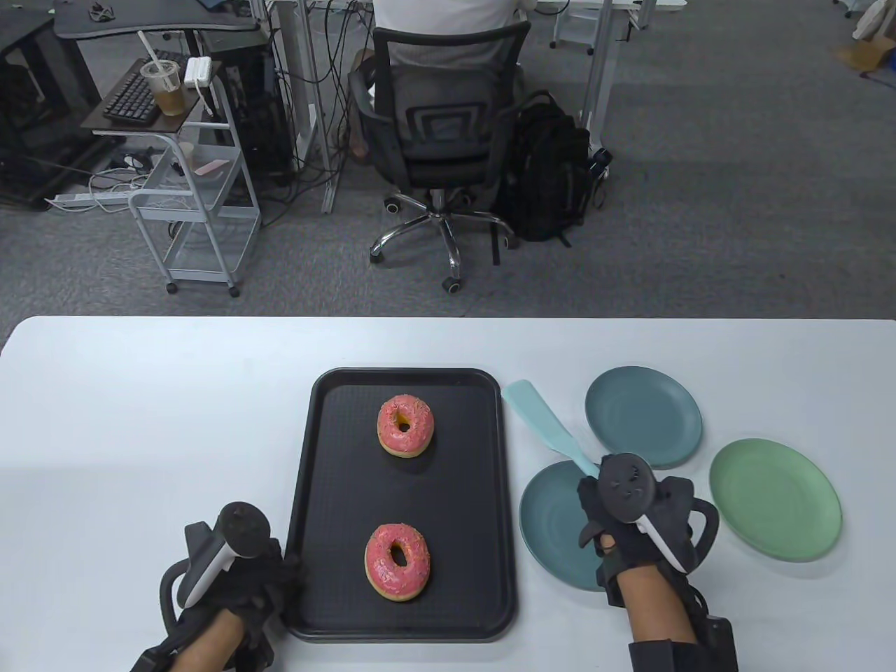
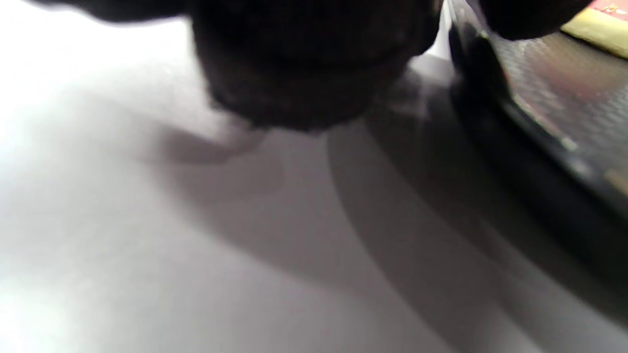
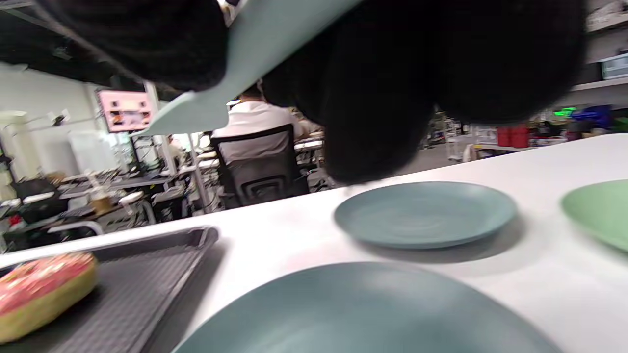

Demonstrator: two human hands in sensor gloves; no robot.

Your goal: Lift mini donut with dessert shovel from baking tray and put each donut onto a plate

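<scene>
Your right hand grasps pale teal plastic dessert shovel above near teal plate; your left hand touches black baking tray's left edge, grip indiscernible; two pink-iced donuts on tray.

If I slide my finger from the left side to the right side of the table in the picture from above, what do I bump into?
Left hand → black baking tray with the pink donuts → near blue plate → right hand holding the dessert shovel → green plate.
</scene>
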